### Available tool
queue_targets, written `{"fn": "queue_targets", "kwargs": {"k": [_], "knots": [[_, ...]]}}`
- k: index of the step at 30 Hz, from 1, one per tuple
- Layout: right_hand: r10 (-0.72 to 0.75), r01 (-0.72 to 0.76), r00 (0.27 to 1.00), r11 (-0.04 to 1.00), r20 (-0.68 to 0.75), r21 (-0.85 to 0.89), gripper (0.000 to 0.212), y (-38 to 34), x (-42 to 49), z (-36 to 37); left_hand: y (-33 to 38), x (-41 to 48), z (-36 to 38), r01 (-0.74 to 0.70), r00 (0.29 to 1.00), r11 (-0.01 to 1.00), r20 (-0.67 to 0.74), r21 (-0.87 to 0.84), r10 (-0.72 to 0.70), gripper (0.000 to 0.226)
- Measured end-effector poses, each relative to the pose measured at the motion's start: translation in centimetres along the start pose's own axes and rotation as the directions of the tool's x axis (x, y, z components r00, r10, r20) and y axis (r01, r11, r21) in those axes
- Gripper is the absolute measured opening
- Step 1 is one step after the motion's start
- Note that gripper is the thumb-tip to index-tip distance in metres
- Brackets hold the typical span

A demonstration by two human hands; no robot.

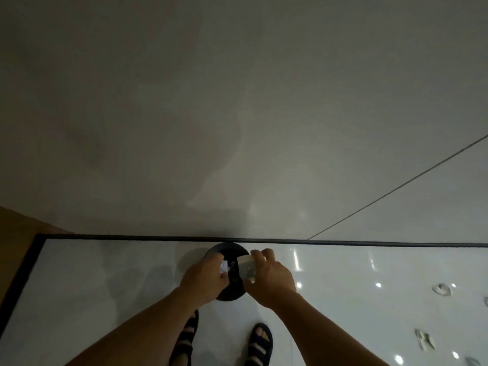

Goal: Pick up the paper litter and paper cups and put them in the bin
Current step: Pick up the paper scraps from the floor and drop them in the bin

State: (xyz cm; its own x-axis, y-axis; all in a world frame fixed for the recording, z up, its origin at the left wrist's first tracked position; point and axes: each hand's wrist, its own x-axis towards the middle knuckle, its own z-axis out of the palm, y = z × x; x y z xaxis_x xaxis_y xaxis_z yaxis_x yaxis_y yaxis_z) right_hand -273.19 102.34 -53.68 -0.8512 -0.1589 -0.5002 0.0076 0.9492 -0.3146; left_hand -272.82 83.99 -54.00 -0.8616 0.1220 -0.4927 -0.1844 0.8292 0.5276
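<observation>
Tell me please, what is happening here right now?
A person stands over a black bin by the wall. The left hand holds a crumpled paper and the right hand holds a paper cup, both above the bin's opening. More litter lies on the floor to the right.

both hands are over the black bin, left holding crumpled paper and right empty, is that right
The right hand is not empty: the head view shows it gripping a paper cup. Both hands are over the black bin, and the left hand holds crumpled paper.
</observation>
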Motion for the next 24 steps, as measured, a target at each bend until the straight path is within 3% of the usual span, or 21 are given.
{"fn": "queue_targets", "kwargs": {"k": [4, 9, 10, 12, 14, 18, 24], "knots": [[0.105, -0.107, 0.992, 0.994, 0.067, 0.033, 0.077, 0.1, 6.4, 7.2, -5.7, 7.0, 4.5, -0.021, 0.994, 0.999, 0.107, -0.025, 0.024, 0.016], [0.164, -0.170, 0.981, 0.984, 0.107, 0.057, 0.080, 1.1, 12.6, 14.7, -11.3, 13.2, 9.7, 0.052, 0.985, 0.995, 0.171, -0.087, -0.036, 0.015], [0.169, -0.177, 0.980, 0.982, 0.106, 0.069, 0.080, 1.4, 13.4, 15.7, -12.0, 14.1, 10.4, 0.072, 0.980, 0.991, 0.192, -0.111, -0.050, 0.019], [0.184, -0.194, 0.976, 0.978, 0.113, 0.082, 0.082, 2.0, 14.4, 17.1, -13.0, 15.5, 11.3, 0.115, 0.968, 0.983, 0.240, -0.142, -0.079, 0.048], [0.201, -0.211, 0.972, 0.973, 0.119, 0.088, 0.083, 2.5, 14.3, 17.5, -13.4, 15.9, 11.4, 0.126, 0.955, 0.984, 0.283, -0.127, -0.085, 0.066], [0.226, -0.245, 0.965, 0.959, 0.133, 0.144, 0.077, 2.4, 12.4, 15.4, -12.6, 14.7, 9.0, 0.098, 0.944, 0.995, 0.316, 0.016, -0.098, 0.064], [0.282, -0.294, 0.955, 0.942, 0.094, 0.160, 0.076, 0.1, 6.6, 8.7, -7.1, 9.7, 2.3, 0.008, 0.939, 0.996, 0.341, 0.088, -0.038, 0.060]]}}
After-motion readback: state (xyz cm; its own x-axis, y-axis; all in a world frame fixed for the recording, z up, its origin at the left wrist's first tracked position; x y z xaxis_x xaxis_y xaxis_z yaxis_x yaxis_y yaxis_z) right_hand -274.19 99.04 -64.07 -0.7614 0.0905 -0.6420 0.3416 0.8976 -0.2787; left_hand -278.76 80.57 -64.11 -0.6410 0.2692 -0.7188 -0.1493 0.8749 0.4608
